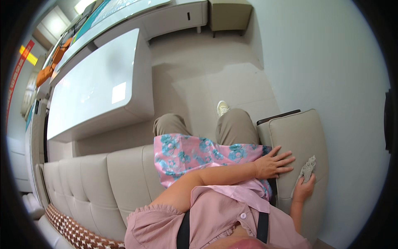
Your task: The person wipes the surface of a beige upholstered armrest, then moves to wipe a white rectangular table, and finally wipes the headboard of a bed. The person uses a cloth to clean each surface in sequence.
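Observation:
My right hand (303, 189) grips a crumpled greyish cloth (307, 169) and rests with it on the padded top of the beige sofa armrest (295, 133). Palm down, with its fingers spread, my left hand (273, 163) lies on the inner edge of the same armrest and holds nothing. My left forearm reaches across my lap, over a pink apron (192, 152) with blue flowers. I sit on the beige tufted sofa (87, 180), which stretches away to the left.
A glossy white coffee table (96, 74) stands ahead on the left. Beyond it are a white low cabinet (174, 21) and an olive-beige side cabinet (230, 15). A pale wall (314, 62) runs close along the armrest. A brown-and-white patterned cushion (74, 228) lies at lower left.

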Demonstrator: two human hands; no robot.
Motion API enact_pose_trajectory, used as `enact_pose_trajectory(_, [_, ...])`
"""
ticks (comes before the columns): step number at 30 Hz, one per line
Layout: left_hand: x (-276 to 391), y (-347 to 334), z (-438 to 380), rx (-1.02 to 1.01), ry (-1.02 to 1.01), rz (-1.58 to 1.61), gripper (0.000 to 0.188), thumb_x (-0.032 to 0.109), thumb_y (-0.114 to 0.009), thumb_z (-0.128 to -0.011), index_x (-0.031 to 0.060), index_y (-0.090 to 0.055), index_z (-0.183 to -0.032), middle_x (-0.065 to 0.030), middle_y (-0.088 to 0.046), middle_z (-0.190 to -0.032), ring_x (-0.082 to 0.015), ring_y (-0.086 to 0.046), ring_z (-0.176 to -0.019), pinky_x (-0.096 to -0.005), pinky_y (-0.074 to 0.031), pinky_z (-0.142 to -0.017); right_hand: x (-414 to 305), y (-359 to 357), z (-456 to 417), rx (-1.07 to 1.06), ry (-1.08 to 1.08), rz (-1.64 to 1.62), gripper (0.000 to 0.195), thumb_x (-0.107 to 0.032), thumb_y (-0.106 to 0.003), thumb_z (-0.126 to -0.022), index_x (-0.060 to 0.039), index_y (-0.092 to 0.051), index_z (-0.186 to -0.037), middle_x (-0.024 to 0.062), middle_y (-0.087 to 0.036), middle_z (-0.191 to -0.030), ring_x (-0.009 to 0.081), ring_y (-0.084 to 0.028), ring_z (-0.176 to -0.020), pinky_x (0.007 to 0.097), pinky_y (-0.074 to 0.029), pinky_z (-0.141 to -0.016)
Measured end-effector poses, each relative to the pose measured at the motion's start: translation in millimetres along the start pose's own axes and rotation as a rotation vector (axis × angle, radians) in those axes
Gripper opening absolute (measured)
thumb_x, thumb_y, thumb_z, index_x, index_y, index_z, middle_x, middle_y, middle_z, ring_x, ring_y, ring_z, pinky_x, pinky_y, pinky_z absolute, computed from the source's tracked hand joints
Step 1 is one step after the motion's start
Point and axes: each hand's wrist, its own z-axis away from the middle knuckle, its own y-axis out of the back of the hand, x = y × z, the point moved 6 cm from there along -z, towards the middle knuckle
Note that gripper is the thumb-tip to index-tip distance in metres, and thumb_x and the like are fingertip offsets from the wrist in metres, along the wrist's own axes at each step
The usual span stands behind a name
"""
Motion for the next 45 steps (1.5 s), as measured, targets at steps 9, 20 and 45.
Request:
enact_pose_trajectory(9, [-16, 13, -1, 0.057, 0.244, 0.000, 0.080, 0.031, -0.069, -0.083, 0.0141, -0.032, -0.152, -0.0155, -0.018, -0.162, -0.0358, -0.010, -0.151, -0.0598, -0.010, -0.117, -19, -8, -11, 0.004, 0.129, -0.036, 0.043, -0.015, -0.063, -0.078, -0.0040, -0.054, -0.119, 0.0225, -0.062, -0.107, 0.0431, -0.060, -0.095, 0.0498, -0.048, -0.081])
enact_pose_trajectory(20, [-30, 23, 5, 0.143, 0.453, 0.046, 0.079, 0.025, -0.068, -0.083, 0.0051, -0.031, -0.150, -0.0190, -0.015, -0.161, -0.0393, -0.008, -0.150, -0.0577, -0.013, -0.117, -109, -3, -18, 0.005, 0.522, -0.134, 0.037, -0.013, -0.067, -0.068, -0.0061, -0.054, -0.102, 0.0161, -0.059, -0.094, 0.0392, -0.058, -0.088, 0.0494, -0.048, -0.078])
enact_pose_trajectory(45, [-103, 191, 118, 0.552, 0.565, -0.406, 0.058, 0.014, -0.074, -0.074, 0.0042, -0.054, -0.128, -0.0228, -0.040, -0.145, -0.0399, -0.037, -0.137, -0.0560, -0.027, -0.113, -214, -79, -130, -0.120, 0.667, -0.235, 0.032, -0.015, -0.065, -0.073, -0.0067, -0.057, -0.103, 0.0159, -0.063, -0.095, 0.0390, -0.061, -0.089, 0.0485, -0.049, -0.076])
